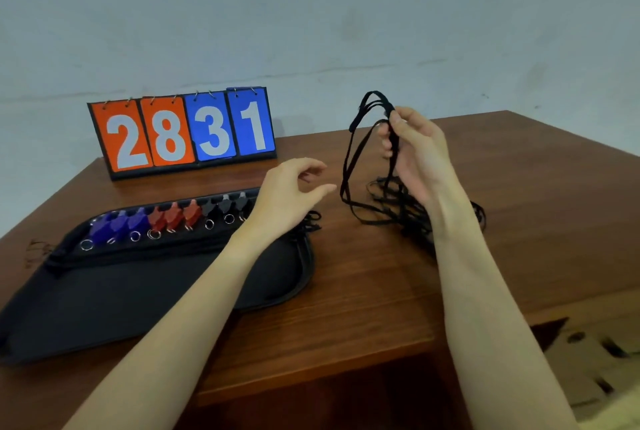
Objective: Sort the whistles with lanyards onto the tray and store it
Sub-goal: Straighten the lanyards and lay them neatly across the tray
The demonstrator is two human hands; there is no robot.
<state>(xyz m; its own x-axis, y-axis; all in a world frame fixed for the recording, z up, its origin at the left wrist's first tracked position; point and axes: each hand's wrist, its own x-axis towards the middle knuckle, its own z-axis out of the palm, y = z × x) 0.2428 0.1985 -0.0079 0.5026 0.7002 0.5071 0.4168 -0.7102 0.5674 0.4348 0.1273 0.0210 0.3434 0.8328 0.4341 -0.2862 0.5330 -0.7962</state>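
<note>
A black tray (145,291) lies on the left of the wooden table. Along its far edge stands a row of whistles with metal rings: blue ones (117,223), red ones (173,216) and black ones (225,206). My right hand (415,149) is raised above the table and pinches a bunch of black lanyards (349,166), whose loops hang down to a tangled pile (405,214) on the table. My left hand (291,194) hovers over the tray's right end with fingers apart, holding nothing. It hides the row's right end.
A flip scoreboard (183,133) showing 2831 stands at the back left by the wall. The table's front edge (311,370) runs below my forearms, with the floor visible at lower right.
</note>
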